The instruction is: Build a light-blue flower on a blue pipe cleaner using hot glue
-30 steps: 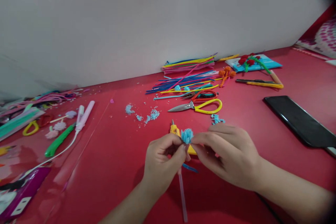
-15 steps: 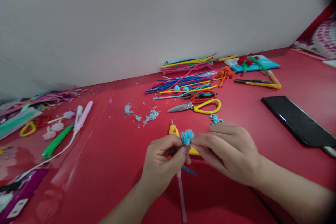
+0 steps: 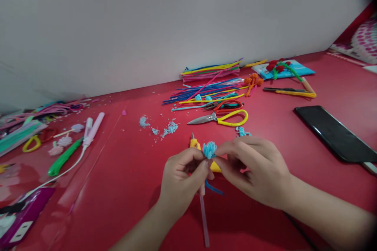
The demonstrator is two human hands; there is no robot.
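A small light-blue pipe-cleaner flower (image 3: 209, 150) with many short upright petals is pinched at its base between the thumb and forefinger of my left hand (image 3: 185, 174). My right hand (image 3: 256, 168) has its thumb and forefinger at the flower's right edge, close together; the contact is partly hidden. Below the fingers a dark-blue pipe-cleaner strand (image 3: 214, 188) sticks out. A yellow glue gun (image 3: 194, 144) lies on the table beneath both hands, mostly covered, and a translucent glue stick (image 3: 204, 221) reaches out from its rear towards me.
Scissors (image 3: 218, 118) with red and yellow handles lie beyond the hands, before pipe-cleaner bundles (image 3: 210, 72). Light-blue clippings (image 3: 169, 128) and cut pieces (image 3: 242, 131) are scattered nearby. A black phone (image 3: 335, 133) is at right. At left are a pink styling iron (image 3: 94, 129) and green-handled tool (image 3: 64, 157).
The flower has tilted and shifted slightly, showing more of its petal sides. My right thumb and forefinger have spread a little apart. My left hand keeps its pinch.
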